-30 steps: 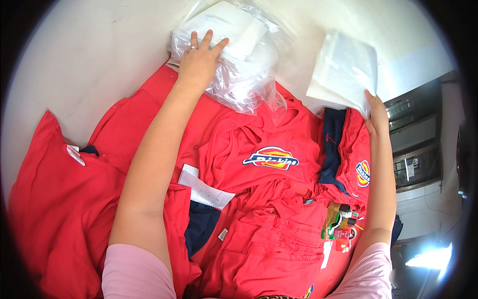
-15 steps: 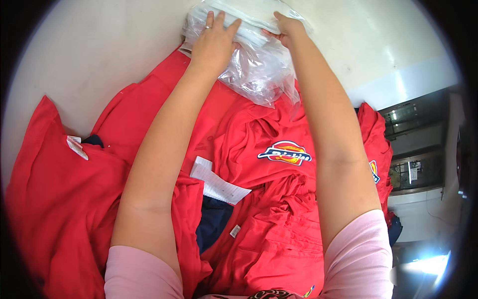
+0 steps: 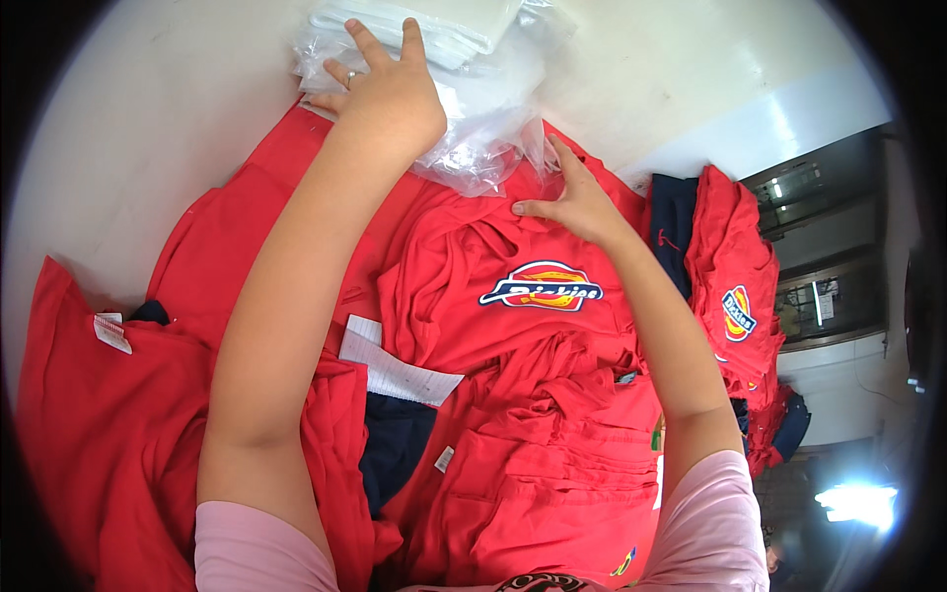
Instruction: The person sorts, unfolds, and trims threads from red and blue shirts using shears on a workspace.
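Our left hand [image 3: 390,89] lies flat with fingers spread on the clear bags [image 3: 473,138] at twelve o'clock, holding nothing. Under its fingertips sits a folded white cloth [image 3: 434,25]. Our right hand [image 3: 572,202], open too, presses the red shirt [image 3: 513,296] just below the bags. We think the slippery bags could slide off the white table [image 3: 158,109] if we push hard. A paper slip [image 3: 395,370] lies at six o'clock.
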Motion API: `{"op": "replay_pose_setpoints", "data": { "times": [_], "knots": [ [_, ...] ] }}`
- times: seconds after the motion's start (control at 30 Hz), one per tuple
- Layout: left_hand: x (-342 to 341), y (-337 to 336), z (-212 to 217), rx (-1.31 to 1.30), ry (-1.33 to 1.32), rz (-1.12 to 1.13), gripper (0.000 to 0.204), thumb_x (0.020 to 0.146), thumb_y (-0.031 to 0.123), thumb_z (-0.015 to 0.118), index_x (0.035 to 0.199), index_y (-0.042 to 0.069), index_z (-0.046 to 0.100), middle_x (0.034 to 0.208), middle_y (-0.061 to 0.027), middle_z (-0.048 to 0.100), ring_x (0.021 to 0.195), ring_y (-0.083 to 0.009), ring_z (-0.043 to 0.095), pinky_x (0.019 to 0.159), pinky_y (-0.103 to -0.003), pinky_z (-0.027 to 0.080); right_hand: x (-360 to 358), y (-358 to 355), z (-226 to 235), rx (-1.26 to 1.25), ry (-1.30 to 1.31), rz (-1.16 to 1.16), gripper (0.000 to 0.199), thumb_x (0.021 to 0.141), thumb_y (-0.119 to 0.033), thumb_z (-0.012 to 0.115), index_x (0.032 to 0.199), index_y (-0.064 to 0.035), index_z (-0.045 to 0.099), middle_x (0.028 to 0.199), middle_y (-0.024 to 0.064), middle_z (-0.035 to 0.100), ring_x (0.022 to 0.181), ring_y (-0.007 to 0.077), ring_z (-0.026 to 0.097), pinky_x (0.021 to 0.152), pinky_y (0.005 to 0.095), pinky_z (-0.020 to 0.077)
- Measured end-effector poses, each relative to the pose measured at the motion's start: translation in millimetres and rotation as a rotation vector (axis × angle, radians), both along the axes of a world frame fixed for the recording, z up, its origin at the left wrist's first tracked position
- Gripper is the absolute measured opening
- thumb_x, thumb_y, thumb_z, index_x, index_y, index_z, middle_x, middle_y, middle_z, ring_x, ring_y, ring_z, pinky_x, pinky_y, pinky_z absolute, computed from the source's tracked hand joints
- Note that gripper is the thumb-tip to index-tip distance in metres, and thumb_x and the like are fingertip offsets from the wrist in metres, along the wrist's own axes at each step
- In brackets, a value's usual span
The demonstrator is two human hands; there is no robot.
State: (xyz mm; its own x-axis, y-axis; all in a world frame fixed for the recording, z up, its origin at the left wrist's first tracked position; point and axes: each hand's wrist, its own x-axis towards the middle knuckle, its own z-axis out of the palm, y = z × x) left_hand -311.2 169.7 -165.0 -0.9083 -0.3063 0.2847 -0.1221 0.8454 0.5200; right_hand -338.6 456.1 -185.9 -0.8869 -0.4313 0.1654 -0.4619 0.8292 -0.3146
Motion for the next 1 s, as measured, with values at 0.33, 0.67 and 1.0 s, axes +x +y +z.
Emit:
{"op": "replay_pose_setpoints", "data": {
  "times": [0.33,0.67,1.0],
  "knots": [
    [10.0,-9.5,-21.9,-0.242,-0.103,-0.036,0.086,0.092,0.011,0.058,0.167,0.033,0.021,0.168,-0.0359,0.005,0.136,-0.0659,0.039,0.101,-0.075,0.044,-8.6,-125.4,-10.5,0.007,-0.118,-0.074,0.047,0.093,-0.033,0.065,0.125,0.0011,0.068,0.119,0.0301,0.07,0.115,0.0434,0.067,0.102,0.0452,0.051],
    [-16.5,-10.6,-41.0,-0.223,0.095,-0.181,0.105,0.08,-0.008,0.057,0.166,0.039,0.019,0.164,-0.0355,0.023,0.087,-0.0427,0.074,0.069,-0.047,0.06,71.6,-76.9,-32.9,-0.084,0.323,-0.02,0.081,0.082,-0.025,0.078,0.148,0.005,0.043,0.153,0.0295,0.042,0.145,0.0433,0.038,0.118,0.0566,0.028],
    [44.6,-11.0,16.6,-0.481,0.03,-0.278,0.108,0.078,0.0,0.07,0.168,0.029,0.017,0.169,-0.0307,0.01,0.089,-0.0421,0.073,0.075,-0.044,0.061,467.9,276.9,59.3,0.312,0.233,-0.712,0.068,0.084,-0.005,0.072,0.148,-0.0094,0.051,0.157,0.0195,0.045,0.145,0.0394,0.041,0.118,0.0538,0.0282]
  ]
}}
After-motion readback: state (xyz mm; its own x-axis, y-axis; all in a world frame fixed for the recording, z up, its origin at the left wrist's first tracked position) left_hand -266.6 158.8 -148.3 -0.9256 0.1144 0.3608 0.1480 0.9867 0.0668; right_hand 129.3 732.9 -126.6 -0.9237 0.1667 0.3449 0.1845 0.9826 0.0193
